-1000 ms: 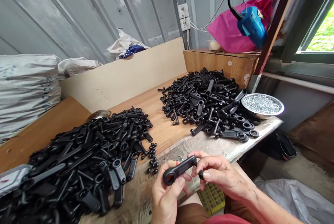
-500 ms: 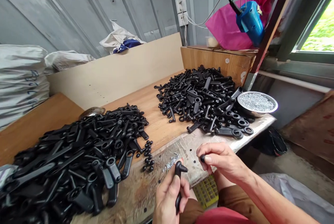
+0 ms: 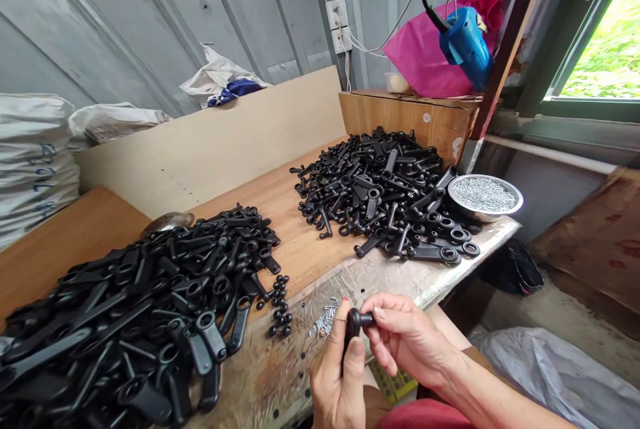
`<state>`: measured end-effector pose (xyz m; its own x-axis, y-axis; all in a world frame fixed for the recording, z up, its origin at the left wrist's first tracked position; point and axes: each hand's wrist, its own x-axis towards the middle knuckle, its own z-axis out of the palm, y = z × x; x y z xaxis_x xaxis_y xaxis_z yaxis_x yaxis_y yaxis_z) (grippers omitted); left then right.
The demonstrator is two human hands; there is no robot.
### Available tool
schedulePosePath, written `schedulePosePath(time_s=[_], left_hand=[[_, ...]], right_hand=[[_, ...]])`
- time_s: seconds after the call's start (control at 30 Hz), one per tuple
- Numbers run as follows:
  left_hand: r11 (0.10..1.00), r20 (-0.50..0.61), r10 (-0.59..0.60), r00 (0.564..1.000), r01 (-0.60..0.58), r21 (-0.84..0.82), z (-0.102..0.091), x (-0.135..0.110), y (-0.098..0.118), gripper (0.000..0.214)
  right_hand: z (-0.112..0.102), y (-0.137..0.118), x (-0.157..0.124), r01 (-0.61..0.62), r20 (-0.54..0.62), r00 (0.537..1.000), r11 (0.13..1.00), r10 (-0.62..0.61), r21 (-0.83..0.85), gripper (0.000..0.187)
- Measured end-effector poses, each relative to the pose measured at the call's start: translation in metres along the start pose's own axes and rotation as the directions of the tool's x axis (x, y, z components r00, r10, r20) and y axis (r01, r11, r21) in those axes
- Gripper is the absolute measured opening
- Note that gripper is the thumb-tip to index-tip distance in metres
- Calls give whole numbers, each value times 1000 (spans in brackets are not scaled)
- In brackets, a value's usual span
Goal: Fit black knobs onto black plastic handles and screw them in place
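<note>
At the near edge of the worn wooden desk (image 3: 270,362), the closed left hand (image 3: 336,376) holds a black plastic crank arm (image 3: 353,329) upright, apparently to brace it; the right hand (image 3: 407,330) pinches its protruding black peg (image 3: 366,318). Silver metal pins (image 3: 325,321) lie just beyond, presumably for reach.

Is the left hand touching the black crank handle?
Touching: the head view shows the left hand with its thumb and fingers closed around the black crank handle.
</note>
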<state>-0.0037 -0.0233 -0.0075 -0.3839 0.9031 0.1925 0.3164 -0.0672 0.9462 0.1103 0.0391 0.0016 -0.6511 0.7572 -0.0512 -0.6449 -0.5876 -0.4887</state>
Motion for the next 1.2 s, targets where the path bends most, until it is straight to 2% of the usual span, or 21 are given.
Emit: schedulePosePath(time_s=[0.2, 0.37, 0.57, 0.73, 0.87, 0.93, 1.03, 1.1, 1.2], left_hand=[[974, 56, 187, 981, -193, 116, -2, 1, -6, 42], [910, 92, 357, 929, -369, 190, -6, 4, -8, 39], [792, 272, 469, 840, -537, 291, -15, 8, -12, 48], [683, 331, 531, 780, -625, 378, -14, 7, -9, 55], [559, 334, 581, 742, -662, 499, -7, 10, 0, 56], [518, 339, 585, 737, -661, 542, -2, 15, 1, 51], [534, 386, 509, 770, -633, 560, 7, 26, -6, 42], [560, 414, 441, 796, -605, 566, 17, 34, -16, 39], [563, 435, 395, 809, -588, 581, 33, 41, -29, 38]], right_hand=[[0, 1, 0, -29, -41, 999, 999, 29, 18, 27], [-2, 3, -2, -53, -108, 993, 999, 54, 15, 33], [-6, 5, -4, -68, -138, 988, 998, 68, 4, 33], [-3, 3, -8, -64, -178, 983, 996, 53, -59, 36], [0, 0, -8, -79, -279, 960, 973, 17, -215, 40], [-4, -3, -4, -118, -314, 949, 908, -16, -401, 40], [-19, -12, 5, -167, -296, 953, 702, -66, -693, 42], [-31, -24, 11, -153, -266, 957, 578, -115, -802, 40], [-41, -45, 18, -86, -214, 936, 409, -278, -908, 26]])
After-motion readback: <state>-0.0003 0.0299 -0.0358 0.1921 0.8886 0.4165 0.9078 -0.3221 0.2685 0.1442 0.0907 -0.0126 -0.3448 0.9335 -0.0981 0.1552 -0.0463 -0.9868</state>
